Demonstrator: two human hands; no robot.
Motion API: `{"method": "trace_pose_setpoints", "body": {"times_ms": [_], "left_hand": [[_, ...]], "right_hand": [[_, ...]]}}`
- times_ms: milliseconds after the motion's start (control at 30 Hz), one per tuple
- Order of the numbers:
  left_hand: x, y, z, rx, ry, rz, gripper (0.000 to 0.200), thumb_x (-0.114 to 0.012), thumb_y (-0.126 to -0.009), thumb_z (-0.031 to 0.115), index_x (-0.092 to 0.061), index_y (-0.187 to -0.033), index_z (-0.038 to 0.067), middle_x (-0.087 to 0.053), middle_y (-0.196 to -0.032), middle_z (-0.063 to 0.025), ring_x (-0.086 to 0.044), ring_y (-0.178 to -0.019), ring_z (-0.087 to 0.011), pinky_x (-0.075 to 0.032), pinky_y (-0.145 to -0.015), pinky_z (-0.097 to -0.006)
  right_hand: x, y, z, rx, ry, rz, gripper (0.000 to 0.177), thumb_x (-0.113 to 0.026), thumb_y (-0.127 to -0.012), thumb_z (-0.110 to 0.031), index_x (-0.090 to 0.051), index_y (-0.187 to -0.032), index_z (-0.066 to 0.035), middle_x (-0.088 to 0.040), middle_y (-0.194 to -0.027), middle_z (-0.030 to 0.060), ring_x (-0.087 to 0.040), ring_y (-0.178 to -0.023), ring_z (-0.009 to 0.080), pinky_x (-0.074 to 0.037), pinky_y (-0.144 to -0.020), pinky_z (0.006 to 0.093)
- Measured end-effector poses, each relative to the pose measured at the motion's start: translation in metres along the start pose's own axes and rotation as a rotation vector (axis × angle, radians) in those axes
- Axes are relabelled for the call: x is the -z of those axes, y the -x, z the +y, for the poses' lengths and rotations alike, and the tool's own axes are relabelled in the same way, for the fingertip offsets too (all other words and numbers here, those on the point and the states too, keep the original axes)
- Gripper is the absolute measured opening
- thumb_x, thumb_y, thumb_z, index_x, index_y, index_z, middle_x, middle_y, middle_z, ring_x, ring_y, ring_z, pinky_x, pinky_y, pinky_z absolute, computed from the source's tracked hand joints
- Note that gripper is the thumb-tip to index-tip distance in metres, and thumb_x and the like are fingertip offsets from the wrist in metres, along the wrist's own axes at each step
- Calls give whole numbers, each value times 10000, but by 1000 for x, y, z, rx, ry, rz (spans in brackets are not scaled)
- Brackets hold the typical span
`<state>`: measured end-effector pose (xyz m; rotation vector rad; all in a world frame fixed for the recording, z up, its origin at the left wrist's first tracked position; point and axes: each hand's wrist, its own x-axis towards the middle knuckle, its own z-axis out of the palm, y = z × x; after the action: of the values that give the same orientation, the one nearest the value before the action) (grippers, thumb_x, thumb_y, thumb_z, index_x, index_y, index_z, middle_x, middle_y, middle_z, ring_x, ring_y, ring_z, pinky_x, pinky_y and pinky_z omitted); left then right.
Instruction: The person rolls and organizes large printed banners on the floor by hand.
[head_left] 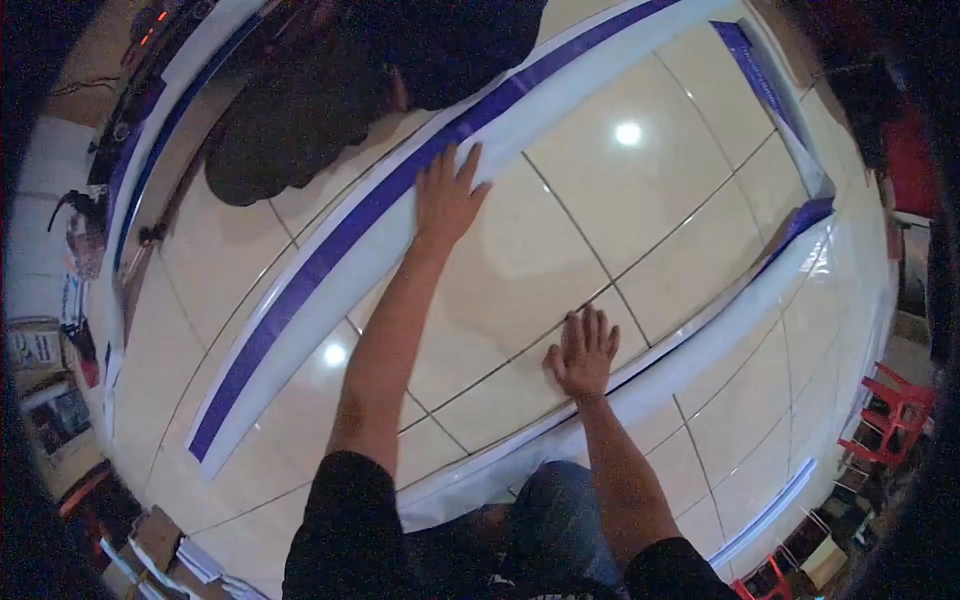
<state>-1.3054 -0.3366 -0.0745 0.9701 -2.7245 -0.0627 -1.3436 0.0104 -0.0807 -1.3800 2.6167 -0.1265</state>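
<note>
A long white strip with a purple band (335,240) lies on the tiled floor, curving from lower left to the top. My left hand (448,200) rests flat on it, fingers spread across the white part and the edge of the purple band. My right hand (583,352) presses flat on a floor tile (480,310), fingers stretched out and nothing held. Just below that hand, under my wrist, runs a second white strip with a dark edge (690,345). It passes in front of my knees and rises to a purple end at the right.
A crouching person in dark clothes (450,45) is beyond the first strip. A long machine (150,110) with red lights stands at upper left. Red plastic stools (890,415) are at the right, boxes (155,540) at lower left. Another purple strip (755,70) lies at upper right.
</note>
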Motion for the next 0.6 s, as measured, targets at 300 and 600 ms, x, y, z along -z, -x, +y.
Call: {"method": "trace_pose_setpoints", "body": {"times_ms": [300,600], "left_hand": [[75,204,-222,201,-242,23,578,-584,-896,340,-408,-1393,100,-440,-1365,-206,-444,-1213,-400,-349,-1001,-524],[180,843,-69,679,-515,-309,608,-381,-973,495,-317,-1451,124,-341,-1437,-253,-397,-1265,-443,-365,-989,-565]], "right_hand": [[12,-3,-5,-53,-101,-11,663,-520,-809,-386,-397,-1394,-98,-281,-1496,167,-253,-1379,365,-100,-1109,597],[-20,8,6,52,115,203,629,-474,-881,-436,-378,-1404,-102,-306,-1481,170,-260,-1382,338,-156,-1084,625]]}}
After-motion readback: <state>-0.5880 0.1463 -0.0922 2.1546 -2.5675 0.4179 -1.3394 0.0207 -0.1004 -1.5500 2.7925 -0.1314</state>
